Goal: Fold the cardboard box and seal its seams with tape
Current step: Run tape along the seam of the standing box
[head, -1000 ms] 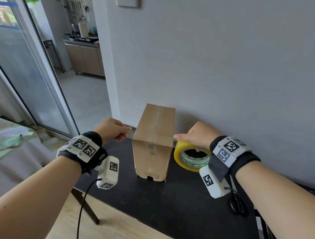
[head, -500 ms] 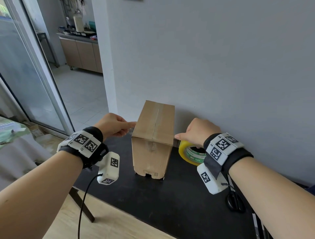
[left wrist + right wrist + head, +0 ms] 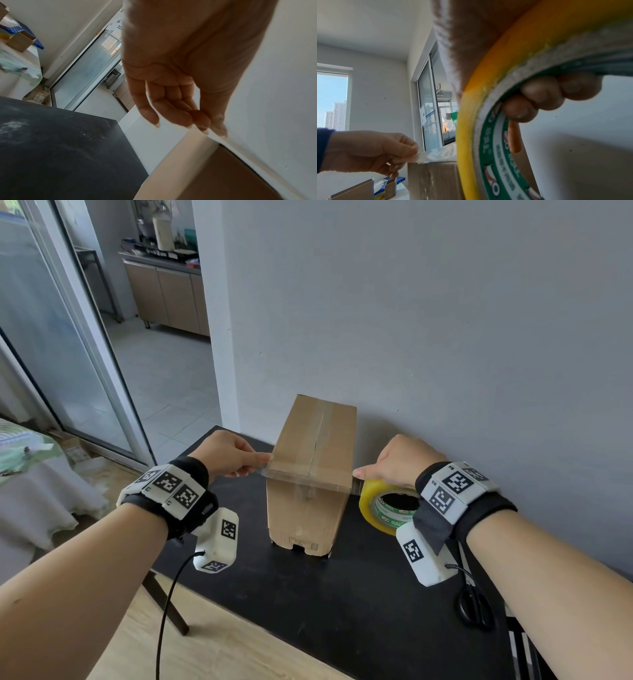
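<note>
A: Which step is going on here?

B: Taping the near top edge, I'd judge. The left hand (image 3: 228,453) is pinching the free end of the tape (image 3: 308,478) between thumb and fingertips, other fingers curled, just off the left corner of the box (image 3: 310,474). The strip is stretching across that edge to the roll (image 3: 387,503), which the right hand (image 3: 399,462) is gripping, fingers hooked through the core, thumb along the outside.

A: And the box?

B: It's standing upright on the black table (image 3: 308,604), near the wall, its top centre seam already carrying tape.

A: Next move?

B: Probably lowering the strip, pressing it flat over the edge, then cutting it; the scissors (image 3: 474,604) are lying by the right forearm.

A: Counts?

B: One box, one roll, one pair of scissors, two hands.
</note>
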The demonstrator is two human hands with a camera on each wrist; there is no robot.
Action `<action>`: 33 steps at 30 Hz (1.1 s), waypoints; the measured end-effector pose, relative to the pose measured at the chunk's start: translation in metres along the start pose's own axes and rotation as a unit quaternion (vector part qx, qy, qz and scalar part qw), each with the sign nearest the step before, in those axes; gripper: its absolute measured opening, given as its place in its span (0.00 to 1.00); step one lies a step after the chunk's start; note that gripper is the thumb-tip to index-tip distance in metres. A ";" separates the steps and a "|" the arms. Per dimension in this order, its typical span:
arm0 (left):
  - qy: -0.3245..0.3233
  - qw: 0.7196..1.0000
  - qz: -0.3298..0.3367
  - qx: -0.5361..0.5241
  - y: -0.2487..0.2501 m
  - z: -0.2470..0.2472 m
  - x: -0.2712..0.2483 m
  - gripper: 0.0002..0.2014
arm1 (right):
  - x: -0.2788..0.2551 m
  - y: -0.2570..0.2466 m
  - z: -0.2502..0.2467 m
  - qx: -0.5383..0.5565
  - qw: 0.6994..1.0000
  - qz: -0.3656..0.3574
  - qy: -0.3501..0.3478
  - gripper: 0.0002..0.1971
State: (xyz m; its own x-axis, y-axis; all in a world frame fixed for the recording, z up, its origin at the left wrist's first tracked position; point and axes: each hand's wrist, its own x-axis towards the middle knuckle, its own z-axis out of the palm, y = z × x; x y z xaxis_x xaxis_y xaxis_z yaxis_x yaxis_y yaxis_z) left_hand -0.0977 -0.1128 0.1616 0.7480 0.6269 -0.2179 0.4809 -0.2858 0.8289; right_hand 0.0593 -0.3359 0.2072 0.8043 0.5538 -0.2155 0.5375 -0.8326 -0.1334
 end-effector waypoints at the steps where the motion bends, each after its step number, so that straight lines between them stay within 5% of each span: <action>1: 0.000 1.000 0.001 -0.002 0.000 0.000 0.001 0.14 | 0.001 0.000 0.000 0.001 1.000 0.001 -0.001 0.27; 19: -0.007 1.000 0.017 0.026 0.003 -0.003 0.006 0.14 | 0.010 0.000 0.006 0.015 1.000 -0.018 -0.020 0.24; 33: -0.023 1.000 0.008 0.020 -0.003 -0.001 0.011 0.16 | 0.010 -0.003 0.010 -0.025 0.999 0.023 -0.033 0.34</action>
State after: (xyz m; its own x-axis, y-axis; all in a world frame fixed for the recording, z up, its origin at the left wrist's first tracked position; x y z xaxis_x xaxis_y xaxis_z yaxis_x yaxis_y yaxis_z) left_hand -0.0913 -0.1044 0.1571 0.7750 0.5891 -0.2288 0.4865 -0.3250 0.8110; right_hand 0.0630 -0.3281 0.1957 0.8115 0.5111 -0.2833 0.5131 -0.8552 -0.0732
